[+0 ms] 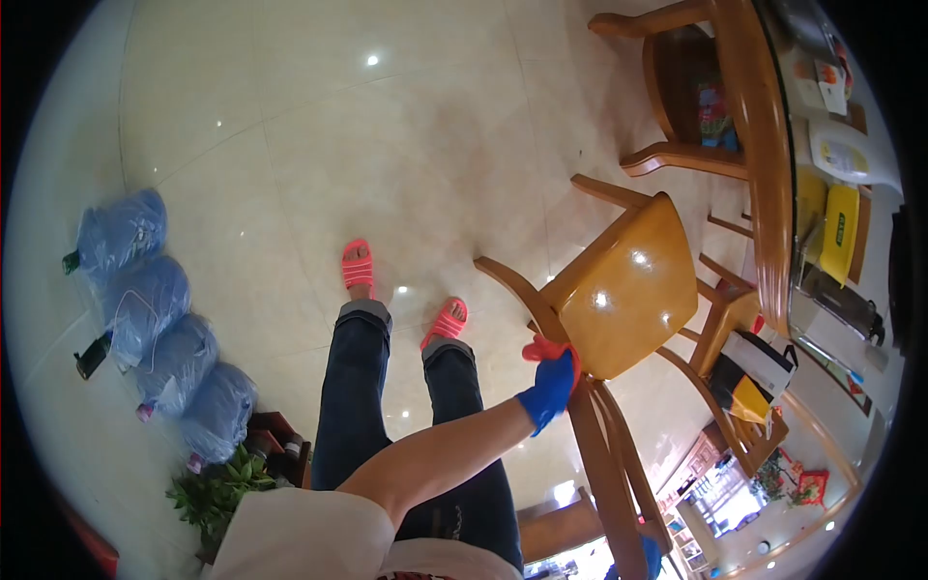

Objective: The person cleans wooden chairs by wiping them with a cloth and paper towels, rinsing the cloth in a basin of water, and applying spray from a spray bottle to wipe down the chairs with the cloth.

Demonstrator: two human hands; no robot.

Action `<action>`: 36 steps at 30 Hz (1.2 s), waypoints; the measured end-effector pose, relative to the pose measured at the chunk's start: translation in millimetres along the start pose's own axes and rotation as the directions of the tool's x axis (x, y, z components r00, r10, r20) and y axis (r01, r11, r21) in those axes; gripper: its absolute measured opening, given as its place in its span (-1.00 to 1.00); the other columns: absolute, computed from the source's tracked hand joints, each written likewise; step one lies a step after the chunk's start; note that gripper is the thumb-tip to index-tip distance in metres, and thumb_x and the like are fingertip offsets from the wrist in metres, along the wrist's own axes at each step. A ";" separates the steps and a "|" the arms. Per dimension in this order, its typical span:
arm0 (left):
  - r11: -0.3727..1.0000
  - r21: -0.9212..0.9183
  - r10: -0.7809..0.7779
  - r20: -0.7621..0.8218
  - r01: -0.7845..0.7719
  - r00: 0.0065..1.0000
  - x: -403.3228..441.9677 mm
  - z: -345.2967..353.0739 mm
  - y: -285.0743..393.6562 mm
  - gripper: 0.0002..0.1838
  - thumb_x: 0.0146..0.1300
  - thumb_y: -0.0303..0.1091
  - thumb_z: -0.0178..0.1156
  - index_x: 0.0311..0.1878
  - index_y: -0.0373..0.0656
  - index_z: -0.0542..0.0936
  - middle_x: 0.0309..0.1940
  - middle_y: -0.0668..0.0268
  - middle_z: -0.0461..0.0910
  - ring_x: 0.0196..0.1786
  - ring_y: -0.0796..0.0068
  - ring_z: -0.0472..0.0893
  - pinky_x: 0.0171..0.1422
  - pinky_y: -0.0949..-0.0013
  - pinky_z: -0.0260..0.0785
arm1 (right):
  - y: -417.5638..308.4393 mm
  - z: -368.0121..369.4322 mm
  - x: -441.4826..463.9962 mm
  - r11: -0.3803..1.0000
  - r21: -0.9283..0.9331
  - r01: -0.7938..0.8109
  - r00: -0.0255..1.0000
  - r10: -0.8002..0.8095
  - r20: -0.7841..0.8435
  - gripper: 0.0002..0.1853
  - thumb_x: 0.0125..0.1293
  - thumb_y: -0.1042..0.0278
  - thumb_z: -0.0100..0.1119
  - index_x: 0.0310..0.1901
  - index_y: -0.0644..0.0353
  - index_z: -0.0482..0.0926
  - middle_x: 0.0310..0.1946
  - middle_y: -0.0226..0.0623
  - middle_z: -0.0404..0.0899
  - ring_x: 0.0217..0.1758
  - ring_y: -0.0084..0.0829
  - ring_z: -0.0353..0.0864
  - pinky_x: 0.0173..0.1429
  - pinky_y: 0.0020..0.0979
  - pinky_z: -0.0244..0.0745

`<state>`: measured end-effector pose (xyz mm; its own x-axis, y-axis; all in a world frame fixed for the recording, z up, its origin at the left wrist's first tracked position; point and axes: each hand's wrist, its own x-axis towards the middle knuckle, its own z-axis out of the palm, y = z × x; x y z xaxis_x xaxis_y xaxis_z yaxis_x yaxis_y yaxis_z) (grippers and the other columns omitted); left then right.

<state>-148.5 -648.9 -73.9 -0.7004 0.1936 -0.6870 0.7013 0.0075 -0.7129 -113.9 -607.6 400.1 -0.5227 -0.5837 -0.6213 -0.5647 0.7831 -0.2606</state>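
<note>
My left hand (549, 391), in a blue glove, reaches across my legs to a wooden chair (619, 290). Its fingers are closed on a bunched red cloth (548, 350), pressed to the frame where the seat meets the backrest. At the bottom edge, blue glove shows on both sides of the top of the chair's backrest; this is my right hand (652, 558), wrapped round the wood and mostly cut off by the frame. The chair has a glossy tan seat and stands tilted in this view.
Several blue-bagged bundles (150, 300) line the left wall, near a green plant (227, 478). A wooden table (764, 174) on the right carries bottles and a yellow box (839, 232). Another chair (730, 324) holds a bag (749, 377). Pale tiles (435, 145) cover the floor.
</note>
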 end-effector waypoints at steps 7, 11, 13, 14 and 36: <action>0.656 0.754 0.195 -0.118 -0.040 0.974 98.4 88.9 58.6 -0.79 0.34 -0.24 -0.09 -0.25 -0.11 0.49 -0.42 0.36 0.53 -0.36 0.50 0.52 -0.21 0.43 0.34 | 29.2 27.6 68.6 0.936 0.165 -0.310 0.950 0.310 0.026 -0.47 0.17 0.38 0.15 0.18 0.37 0.33 0.10 -0.03 0.38 0.12 -0.13 0.41 0.19 -0.22 0.36; 0.167 0.982 0.291 -0.134 0.087 0.947 160.5 120.0 101.9 -0.84 0.31 -0.14 0.06 -0.24 0.02 0.41 -0.50 0.41 0.43 -0.43 0.50 0.47 -0.33 0.35 0.36 | 55.0 46.9 101.5 0.831 0.232 -0.505 0.859 0.509 0.046 -0.48 0.19 0.38 0.14 0.19 0.36 0.32 0.10 -0.04 0.37 0.11 -0.14 0.41 0.17 -0.22 0.38; -0.018 0.989 0.354 -0.130 0.146 0.926 219.4 104.8 183.1 -0.81 0.28 -0.07 0.07 -0.30 0.07 0.38 -0.53 0.40 0.40 -0.44 0.46 0.46 -0.39 0.31 0.33 | 70.5 55.7 117.5 0.766 0.262 -0.587 0.802 0.594 0.060 -0.48 0.20 0.38 0.13 0.19 0.36 0.32 0.10 -0.05 0.37 0.10 -0.14 0.41 0.16 -0.22 0.39; 0.100 0.967 0.480 -0.252 0.233 0.840 221.1 127.4 167.7 -0.80 0.26 -0.05 0.09 -0.30 0.08 0.39 -0.53 0.38 0.41 -0.46 0.42 0.46 -0.43 0.31 0.31 | 77.9 61.7 124.3 0.727 0.276 -0.628 0.769 0.636 0.073 -0.48 0.20 0.38 0.12 0.19 0.36 0.32 0.10 -0.05 0.37 0.10 -0.14 0.41 0.16 -0.23 0.39; -0.692 0.675 -0.108 0.256 -0.258 0.960 254.6 191.7 54.5 -0.73 0.21 -0.24 0.17 -0.10 -0.18 0.57 -0.33 0.42 0.59 -0.27 0.63 0.54 -0.20 0.48 0.41 | 34.0 34.8 197.6 -0.118 0.632 -0.766 -0.021 0.987 0.159 -0.54 0.28 0.39 0.05 0.19 0.34 0.30 0.09 -0.11 0.35 0.04 -0.18 0.44 0.06 -0.24 0.48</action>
<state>-314.1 -787.3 -314.7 -0.7828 -0.0664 -0.6187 -0.3939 -0.7169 0.5753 -214.1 -688.8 242.8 -0.4447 0.8196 -0.3613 0.8708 0.4900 0.0397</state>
